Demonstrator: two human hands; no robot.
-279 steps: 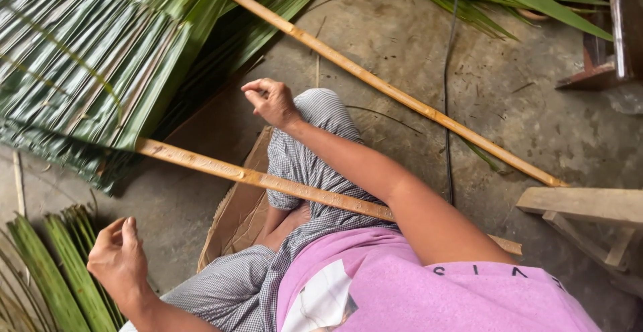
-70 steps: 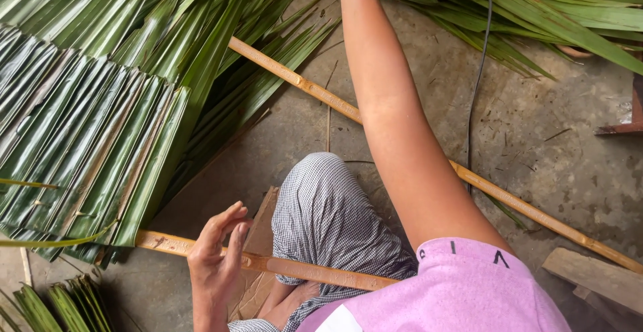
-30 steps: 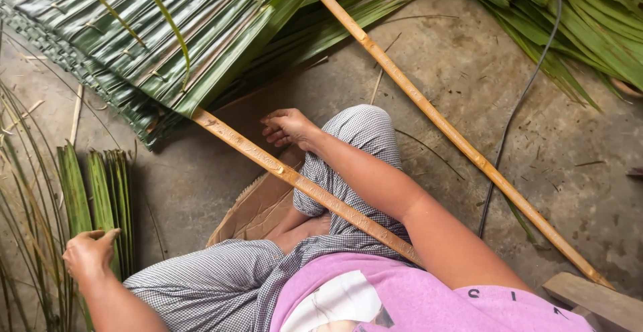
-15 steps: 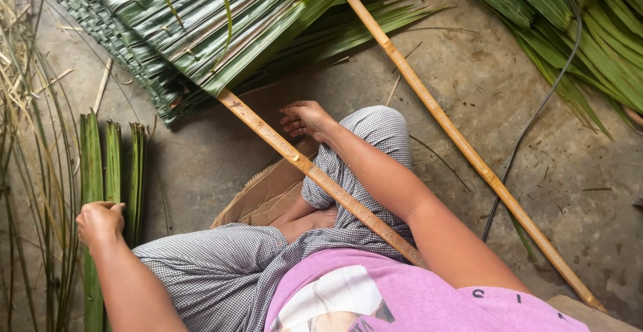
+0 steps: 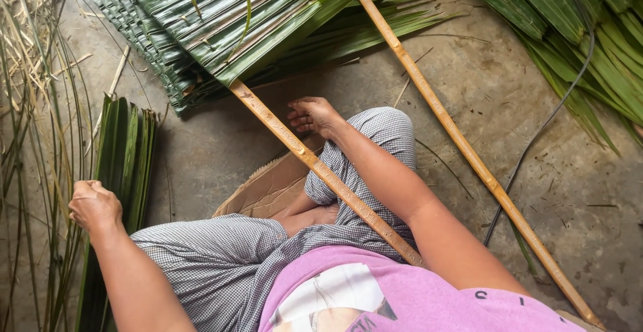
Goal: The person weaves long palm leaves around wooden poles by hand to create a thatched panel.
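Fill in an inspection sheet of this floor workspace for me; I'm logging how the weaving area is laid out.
Surface: bare grey concrete floor, dusty, with scattered leaf scraps.
Job's things: bundle of folded green leaf strips by the left knee; woven leaf panel fixed on a bamboo slat that lies across the lap.
Clutter: second bamboo slat, loose green fronds, dry stalks, flattened cardboard underneath.
Hands: left hand closed on the leaf strips; right hand hovers with loosely curled fingers beside the slat.
Cables: one dark cable running across the floor.
Surroundings: nothing seen beyond the floor.
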